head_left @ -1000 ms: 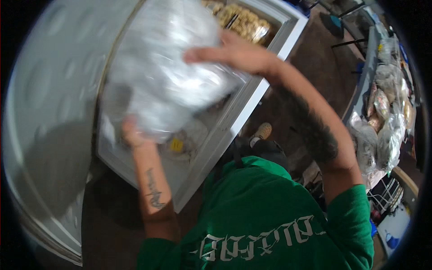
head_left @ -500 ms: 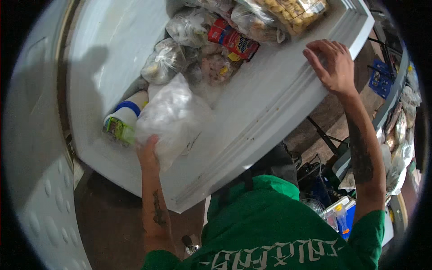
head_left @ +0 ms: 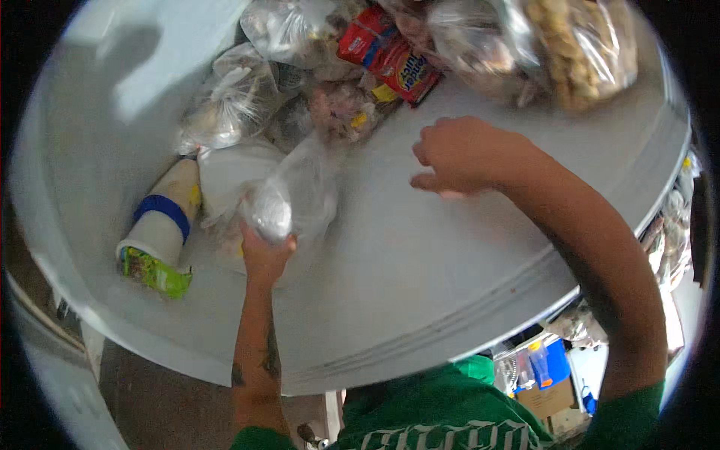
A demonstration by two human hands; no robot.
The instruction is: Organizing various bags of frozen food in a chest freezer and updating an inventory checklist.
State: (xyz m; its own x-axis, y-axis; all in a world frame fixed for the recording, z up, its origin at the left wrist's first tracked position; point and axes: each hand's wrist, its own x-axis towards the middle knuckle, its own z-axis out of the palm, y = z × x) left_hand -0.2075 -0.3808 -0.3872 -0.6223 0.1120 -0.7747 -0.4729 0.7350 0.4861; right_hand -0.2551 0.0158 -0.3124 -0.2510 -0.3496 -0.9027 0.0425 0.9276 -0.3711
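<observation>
My left hand [head_left: 266,256] grips a clear plastic bag [head_left: 309,180] with a pale, shiny bulge, low inside a white chest freezer [head_left: 360,330]. A white plastic bag [head_left: 234,174] lies just behind it. To the left rests a white tapered container [head_left: 163,217] with a blue band, a green packet [head_left: 159,273] at its near end. My right hand [head_left: 461,159] hovers over the freezer floor, holding nothing, its fingers bent and apart from the thumb. Nearest to it is a red packet [head_left: 405,71] among bagged goods.
Tied clear bags [head_left: 232,97] pile along the far side. A bag of tan pieces [head_left: 585,52] is at the far right. The freezer's rim curves close to me. Outside it, on the right, are more bagged goods [head_left: 667,232] and a blue item [head_left: 553,364].
My right hand has left the freezer rim and come inside. My left hand now grips a clear bag beside the white one. The view has shifted over the freezer.
</observation>
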